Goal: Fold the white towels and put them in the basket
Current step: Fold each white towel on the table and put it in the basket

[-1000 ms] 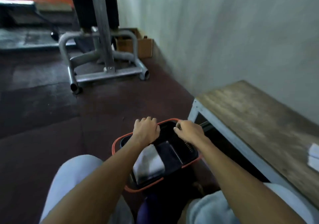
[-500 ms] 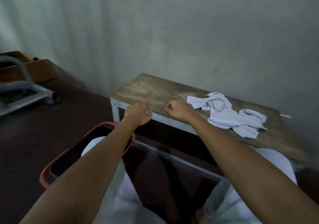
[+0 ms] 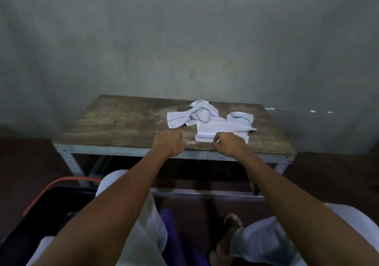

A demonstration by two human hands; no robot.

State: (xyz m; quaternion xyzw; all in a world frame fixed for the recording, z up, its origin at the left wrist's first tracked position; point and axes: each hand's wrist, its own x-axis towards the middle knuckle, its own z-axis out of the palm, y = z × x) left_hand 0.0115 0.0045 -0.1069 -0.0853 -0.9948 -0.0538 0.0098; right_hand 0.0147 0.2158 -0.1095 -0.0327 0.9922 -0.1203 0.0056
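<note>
Two crumpled white towels lie on the wooden table (image 3: 123, 122): one with a dark stripe (image 3: 191, 115) further back, and a second towel (image 3: 224, 129) nearer me, partly over the first. My left hand (image 3: 169, 143) hovers in a loose fist over the table's front edge, left of the towels, holding nothing. My right hand (image 3: 229, 145) has its fingers curled at the near hem of the second towel; whether it pinches the cloth is unclear. The black basket with an orange rim (image 3: 41, 204) stands on the floor at lower left, its inside hidden by my arm.
The table has a grey metal frame (image 3: 114, 150) and stands against a grey wall (image 3: 184, 40). My knees in light trousers (image 3: 143, 214) sit close under its front edge. Dark red floor (image 3: 328, 173) lies on both sides.
The view swung from the basket on the floor to the table. Both hands left the basket rim and moved to the table's front edge; the right hand now reaches the nearer towel.
</note>
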